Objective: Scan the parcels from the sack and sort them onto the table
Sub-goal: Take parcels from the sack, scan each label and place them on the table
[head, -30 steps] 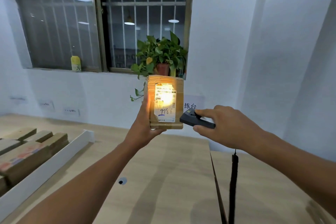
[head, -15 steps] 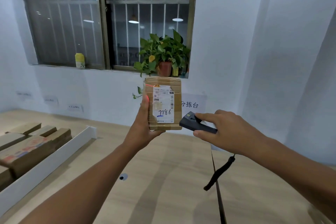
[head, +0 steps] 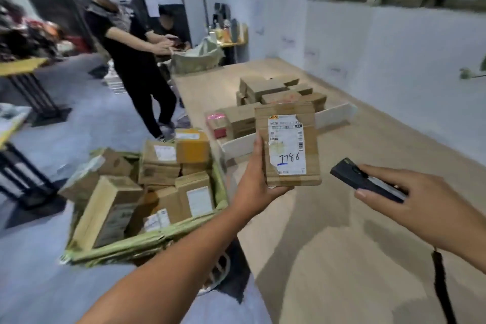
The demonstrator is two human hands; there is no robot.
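Observation:
My left hand [head: 253,179] holds a small cardboard parcel [head: 288,113] upright above the wooden table [head: 342,258], its white label with "7786" facing me. To its right my right hand [head: 410,197] grips a black handheld scanner [head: 365,179], a little apart from the parcel, with a black wrist strap [head: 441,287] hanging below. On the floor at the left stands an open green sack [head: 147,242] filled with several cardboard parcels [head: 168,173]. Sorted parcels [head: 276,92] lie in stacks on the far part of the table.
A white divider board [head: 334,113] crosses the table in front of the stacks. A person in black [head: 131,60] stands by the table's far end beside another sack [head: 197,58]; a second person sits behind. Black-legged tables [head: 29,87] stand at the left.
The view has swung left from the window and plant to the sack and table. The scanner's light on the label has gone out. Both hands keep their hold.

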